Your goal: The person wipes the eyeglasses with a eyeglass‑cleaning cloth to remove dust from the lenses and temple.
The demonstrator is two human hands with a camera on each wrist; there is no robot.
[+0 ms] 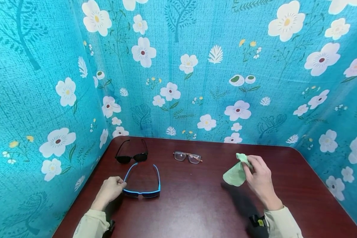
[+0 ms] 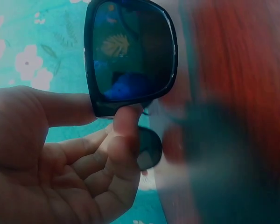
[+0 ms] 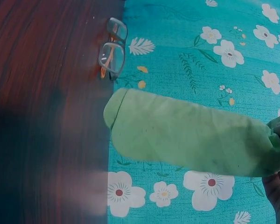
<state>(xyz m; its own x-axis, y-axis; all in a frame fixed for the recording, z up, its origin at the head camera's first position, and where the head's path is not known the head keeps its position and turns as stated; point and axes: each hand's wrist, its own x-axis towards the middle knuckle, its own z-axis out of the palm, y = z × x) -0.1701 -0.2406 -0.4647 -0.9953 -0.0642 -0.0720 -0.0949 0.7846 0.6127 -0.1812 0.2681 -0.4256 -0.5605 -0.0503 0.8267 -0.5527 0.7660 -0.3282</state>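
A pair of blue-framed sunglasses (image 1: 141,193) with dark lenses is at the left of the table, temples open and pointing away from me. My left hand (image 1: 110,189) pinches it at the left hinge corner. The left wrist view has one large tinted lens of these sunglasses (image 2: 135,53) close up, thumb and fingers at its corner. Over on the right, my right hand (image 1: 259,175) holds a pale green cloth (image 1: 234,175) by its upper end. The cloth (image 3: 186,135) hangs down smooth and long in the right wrist view, bunched at the fingers.
Black sunglasses (image 1: 132,158) lie with temples open just beyond the blue pair. Clear-lensed eyeglasses (image 1: 183,156) lie at the back middle of the dark red-brown table (image 1: 190,205). A blue flowered curtain (image 1: 178,72) hangs behind the table and along both sides.
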